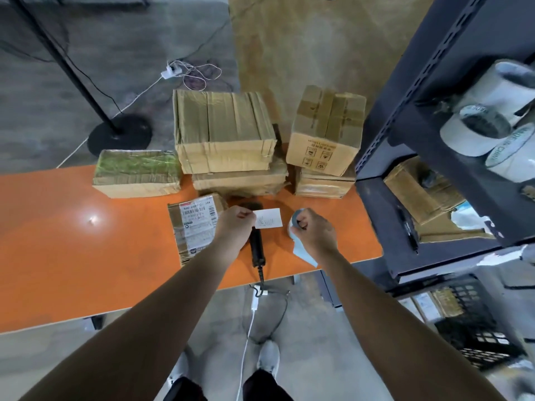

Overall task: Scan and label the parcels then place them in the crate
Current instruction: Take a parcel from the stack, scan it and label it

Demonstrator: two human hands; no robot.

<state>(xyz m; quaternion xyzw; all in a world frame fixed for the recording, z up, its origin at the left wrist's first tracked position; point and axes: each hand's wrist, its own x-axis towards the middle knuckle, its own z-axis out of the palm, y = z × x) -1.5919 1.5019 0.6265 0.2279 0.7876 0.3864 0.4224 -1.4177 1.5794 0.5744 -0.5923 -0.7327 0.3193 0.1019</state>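
My left hand (236, 225) pinches a small white label (268, 217) by its left edge, above the orange table (72, 256). My right hand (314, 228) grips a label roll (296, 218) whose pale blue backing strip (301, 251) trails down toward the table's front edge. A small cardboard parcel (197, 227) with a printed shipping sticker lies left of my left hand. The black barcode scanner (257, 244) lies on the table under my left wrist, its cable hanging off the edge. A black crate (474, 322) holding parcels stands on the floor at the lower right.
Several taped cardboard boxes (224, 131) are stacked along the table's far side, one (325, 131) at the right, a flat one (136, 173) at the left. A dark metal shelf (434, 140) with white tape rolls stands on the right. A lamp stand (118, 134) and cables are on the floor.
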